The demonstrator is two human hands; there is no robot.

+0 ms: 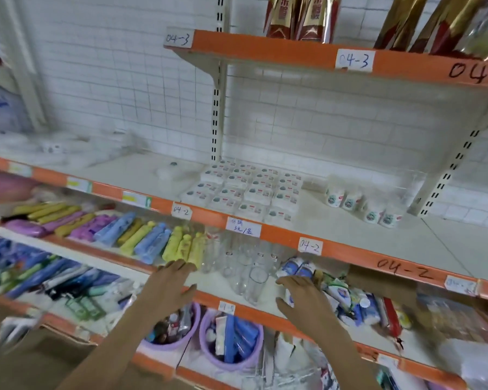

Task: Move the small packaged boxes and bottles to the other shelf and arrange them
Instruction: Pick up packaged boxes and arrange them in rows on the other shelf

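Bottles [295,270] sit near the lower shelf's [268,288] front edge, right of the glasses [255,280]. Right hand [303,296] curls around one; left hand [171,285] hangs relaxed, holding nothing. I'd lift straight up, dodging those glasses.

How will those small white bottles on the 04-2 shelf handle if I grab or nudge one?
The small white bottles look short and round, so one knocked over would probably roll. They stand packed together, so nudging one likely shifts its neighbours. They appear plastic and small, so probably light and not fragile.
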